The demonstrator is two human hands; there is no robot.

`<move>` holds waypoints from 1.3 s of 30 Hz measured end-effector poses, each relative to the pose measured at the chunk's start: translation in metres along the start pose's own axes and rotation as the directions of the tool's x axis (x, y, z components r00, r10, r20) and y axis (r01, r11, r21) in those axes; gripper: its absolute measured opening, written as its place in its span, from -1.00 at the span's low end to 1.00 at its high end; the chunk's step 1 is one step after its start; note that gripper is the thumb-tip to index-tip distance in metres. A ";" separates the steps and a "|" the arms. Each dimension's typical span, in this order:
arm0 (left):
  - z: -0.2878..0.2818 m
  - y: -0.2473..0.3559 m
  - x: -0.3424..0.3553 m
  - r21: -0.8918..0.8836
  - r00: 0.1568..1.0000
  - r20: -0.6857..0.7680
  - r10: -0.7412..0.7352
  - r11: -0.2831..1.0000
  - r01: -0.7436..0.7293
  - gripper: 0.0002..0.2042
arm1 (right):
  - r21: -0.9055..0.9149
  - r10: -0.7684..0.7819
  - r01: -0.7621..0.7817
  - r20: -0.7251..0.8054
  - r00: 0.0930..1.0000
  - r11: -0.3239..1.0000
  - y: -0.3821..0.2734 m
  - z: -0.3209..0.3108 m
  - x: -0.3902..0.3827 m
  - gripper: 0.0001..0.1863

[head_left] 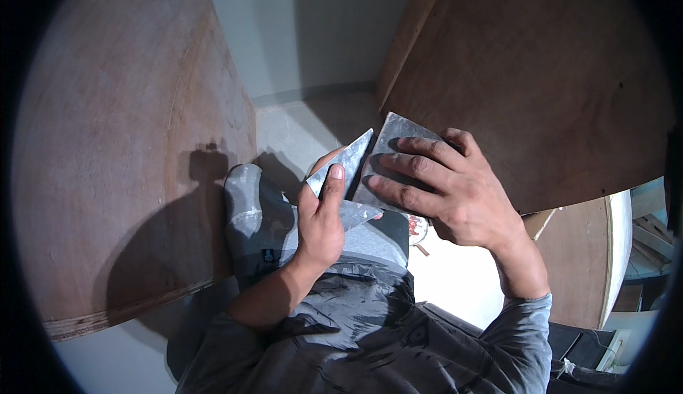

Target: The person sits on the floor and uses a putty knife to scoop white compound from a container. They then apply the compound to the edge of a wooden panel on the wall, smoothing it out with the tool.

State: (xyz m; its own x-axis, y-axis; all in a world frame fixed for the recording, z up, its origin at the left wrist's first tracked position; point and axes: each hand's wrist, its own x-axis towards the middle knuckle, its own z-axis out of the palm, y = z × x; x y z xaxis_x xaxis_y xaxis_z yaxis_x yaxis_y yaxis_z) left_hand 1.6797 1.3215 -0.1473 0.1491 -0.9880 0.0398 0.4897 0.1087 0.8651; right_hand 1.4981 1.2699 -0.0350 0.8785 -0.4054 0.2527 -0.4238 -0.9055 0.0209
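My left hand [324,227] is closed around a flat grey triangular piece [353,153], its thumb lying across the face. A second pointed grey edge [361,213] sticks out below that hand; whether both belong to one piece I cannot tell. In my right hand [459,195] is a flat grey plate [400,129] with straight edges, the fingers spread over its upper face. The plate stands tilted close beside the triangular piece, a dark narrow gap between them. Both pieces are mottled, and their material is unclear.
A large wooden panel [128,109] rises on the left, another [533,88] on the right. Between them are a pale wall [320,31] and floor. A partly hidden white round container [418,232] with red marks is below my right hand. Wooden boards [651,237] lie far right.
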 end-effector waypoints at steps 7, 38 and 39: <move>-0.001 0.013 0.001 -0.367 0.966 0.114 -0.233 0.893 0.259 -0.64 | 0.516 0.174 -0.017 -0.258 0.950 0.857 0.019 0.039 -0.023 -0.58; -0.013 -0.012 -0.003 0.549 0.794 0.118 0.597 0.627 -0.553 -0.55 | 0.944 0.821 0.189 0.123 0.557 -0.270 -0.032 0.102 -0.005 -0.47; -0.011 -0.011 -0.009 0.569 0.810 0.149 0.568 0.620 -0.540 -0.54 | 0.948 0.828 0.190 0.112 0.549 -0.255 -0.030 0.099 -0.003 -0.47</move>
State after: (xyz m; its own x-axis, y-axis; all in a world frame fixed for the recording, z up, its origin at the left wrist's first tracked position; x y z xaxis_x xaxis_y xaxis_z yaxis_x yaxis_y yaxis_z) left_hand 1.6822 1.3299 -0.1623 0.2710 -0.7545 0.5978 -0.2659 0.5382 0.7998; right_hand 1.5303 1.2860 -0.1318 0.1561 -0.9866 0.0476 0.4841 0.0344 -0.8743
